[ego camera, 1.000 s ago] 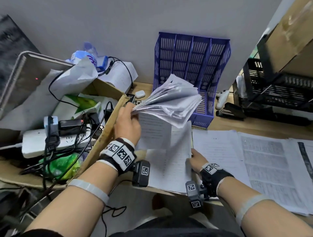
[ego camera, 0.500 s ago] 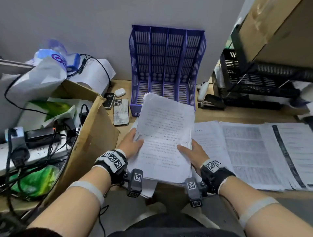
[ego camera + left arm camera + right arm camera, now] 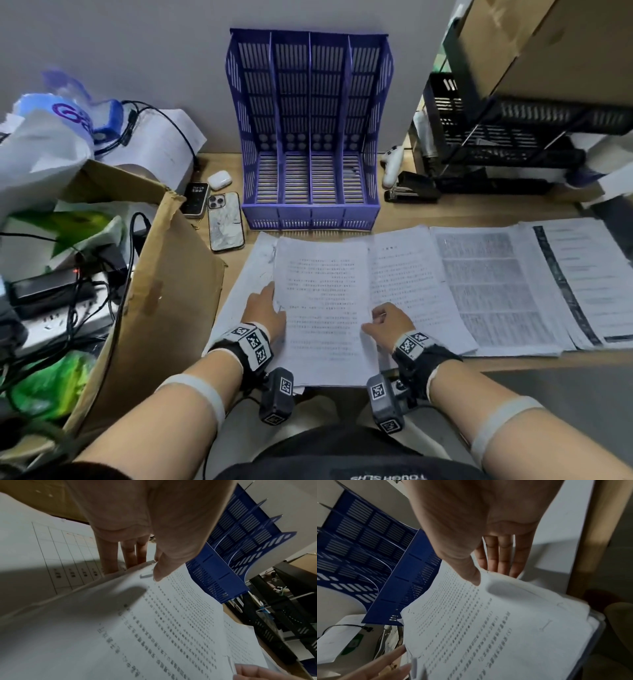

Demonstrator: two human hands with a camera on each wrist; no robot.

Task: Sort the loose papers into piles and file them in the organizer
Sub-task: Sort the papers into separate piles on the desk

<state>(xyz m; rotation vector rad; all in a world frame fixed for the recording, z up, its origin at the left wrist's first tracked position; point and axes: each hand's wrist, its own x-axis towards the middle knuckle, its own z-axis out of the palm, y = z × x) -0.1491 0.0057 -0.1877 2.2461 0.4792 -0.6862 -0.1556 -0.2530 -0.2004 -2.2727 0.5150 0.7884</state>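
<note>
Where formerly tilted up — stack flat now.

Left hand gripping paper stack

Head view: camera above the desk edge, facing forward and down, with the blue organizer at 12 o'clock and both forearms entering from 6 o'clock. Left wrist view: very close under the left hand, looking along its fingers, organizer at 2 o'clock. Right wrist view: equally close under the right hand, organizer at 9 o'clock. All three views share the paper stack and the organizer.
</note>
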